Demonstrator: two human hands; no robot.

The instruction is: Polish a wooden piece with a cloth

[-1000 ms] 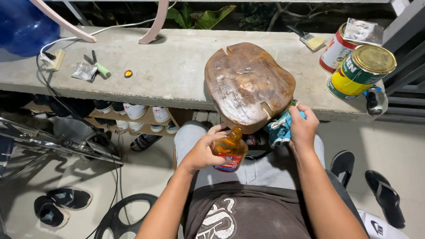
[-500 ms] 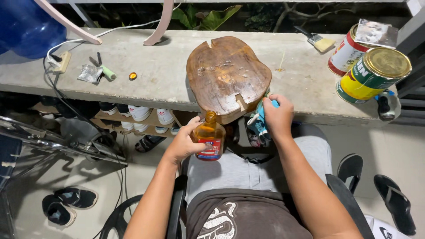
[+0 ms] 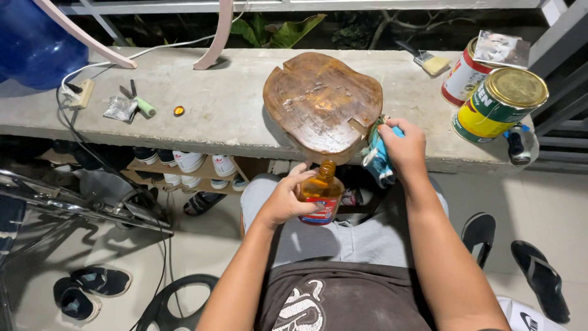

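My left hand (image 3: 288, 199) grips a small open glass bottle (image 3: 321, 194) of amber liquid with a red and blue label, held upright over my lap. My right hand (image 3: 401, 146) clutches a bunched blue and white cloth (image 3: 378, 156) against the near right edge of a round, brown wooden slab (image 3: 323, 101). The slab rests on a concrete ledge (image 3: 226, 104) and hangs over its front edge. Its surface looks glossy and wet.
Two paint cans (image 3: 497, 104) and a paintbrush (image 3: 430, 62) sit on the ledge's right end. A small orange bottle cap (image 3: 178, 111), a foil packet (image 3: 120, 109) and a power strip (image 3: 81, 94) lie at its left. Shoes (image 3: 190, 160) stand beneath; sandals (image 3: 542, 279) lie on the floor.
My view has shifted, so the slab sits more to the left and higher. Both hands keep their hold; the bottle stays upright below the slab, and the cloth hand remains at the slab's edge.
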